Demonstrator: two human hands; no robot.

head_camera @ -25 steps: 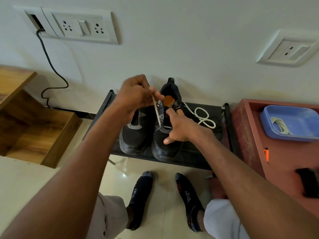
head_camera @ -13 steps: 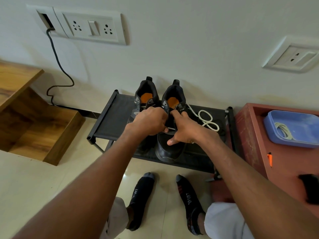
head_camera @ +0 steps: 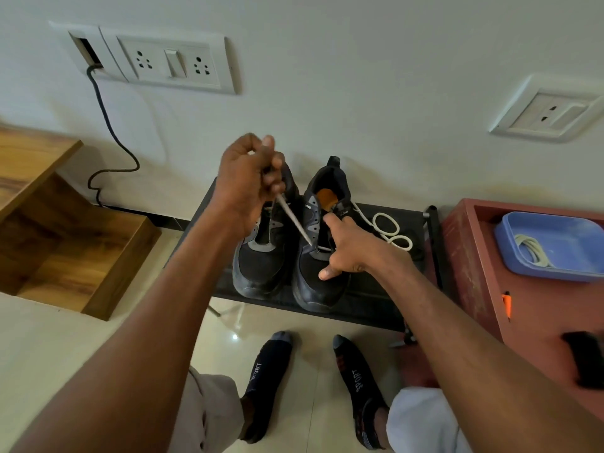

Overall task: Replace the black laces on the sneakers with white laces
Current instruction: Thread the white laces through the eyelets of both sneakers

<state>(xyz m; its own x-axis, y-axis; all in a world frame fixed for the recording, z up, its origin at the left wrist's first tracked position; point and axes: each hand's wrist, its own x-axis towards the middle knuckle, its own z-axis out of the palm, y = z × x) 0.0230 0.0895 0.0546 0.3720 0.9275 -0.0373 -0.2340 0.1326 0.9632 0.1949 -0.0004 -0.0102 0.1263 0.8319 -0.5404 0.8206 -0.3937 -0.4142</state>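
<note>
Two black sneakers stand side by side on a low black rack [head_camera: 369,308], toes toward me: the left sneaker [head_camera: 261,266] and the right sneaker [head_camera: 318,282]. My left hand [head_camera: 250,181] is raised above the left sneaker and grips a white lace [head_camera: 294,223] that runs taut down to a low eyelet of the right sneaker. My right hand [head_camera: 348,248] rests on the right sneaker's tongue area, thumb toward the toe, index finger pointing at the collar. The lace's other end lies in loops [head_camera: 390,232] on the rack to the right.
A red cabinet top [head_camera: 539,308] at right carries a blue tray [head_camera: 552,243] with a coiled white cord, an orange pen [head_camera: 506,304] and a black object [head_camera: 586,359]. A wooden shelf [head_camera: 65,243] stands at left. My socked feet are on the tiled floor below the rack.
My left hand has risen from the right sneaker's eyelets and pulled the white lace up and taut. My right hand stays on the right sneaker.
</note>
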